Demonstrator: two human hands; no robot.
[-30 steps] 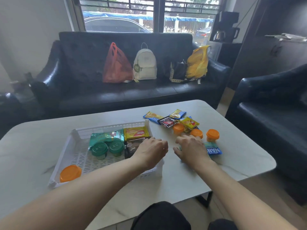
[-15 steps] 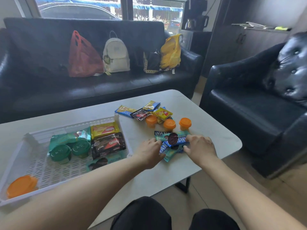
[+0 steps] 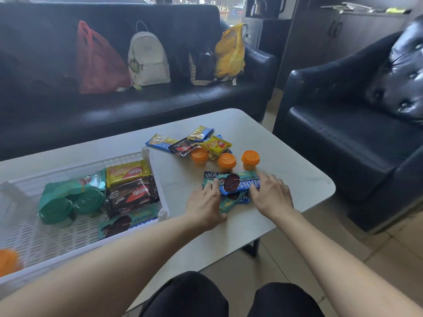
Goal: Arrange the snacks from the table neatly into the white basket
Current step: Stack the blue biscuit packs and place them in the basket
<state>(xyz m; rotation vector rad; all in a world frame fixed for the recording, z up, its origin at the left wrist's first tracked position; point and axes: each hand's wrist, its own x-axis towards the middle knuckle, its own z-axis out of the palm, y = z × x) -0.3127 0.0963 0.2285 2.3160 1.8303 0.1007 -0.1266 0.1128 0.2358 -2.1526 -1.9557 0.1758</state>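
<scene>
Left hand (image 3: pixel 207 203): on the left end of the blue-and-teal biscuit packets (image 3: pixel 233 186), fingers curved over the packet edges, thumb near side; it presses or holds them, though a full grip cannot be confirmed.
Right hand (image 3: pixel 270 194): on the right end of the same packets, fingers spread and bent over them.
Biscuit packets: a small overlapped pile on the surface (image 3: pixel 286 161), between the two hands and touching both; top packet shows a dark round biscuit.
Key relation: the top packet's long axis runs left to right, one hand at each end; the white basket (image 3: pixel 57 239) lies to the left, so the left hand is the nearer one to it. Judged next move: gather the pile and carry it leftward over the basket's right wall.
Orange-lidded cups (image 3: pixel 225 160): three in a row just beyond the packets, apart from the hands.
Loose packets (image 3: pixel 190 144): blue, black and yellow wrappers, far side of the cups, overlapping.
Basket contents: yellow wafer pack (image 3: pixel 128 172), dark wafer pack (image 3: pixel 132 195), a teal biscuit packet at the near wall, green pouch (image 3: pixel 68 185), two green-lidded cups (image 3: pixel 73 205), an orange lid at the near left corner.
Free room in basket: near and left portions, by appearance.
Risk, judged: the slippery wrappers may slide apart when lifted.
</scene>
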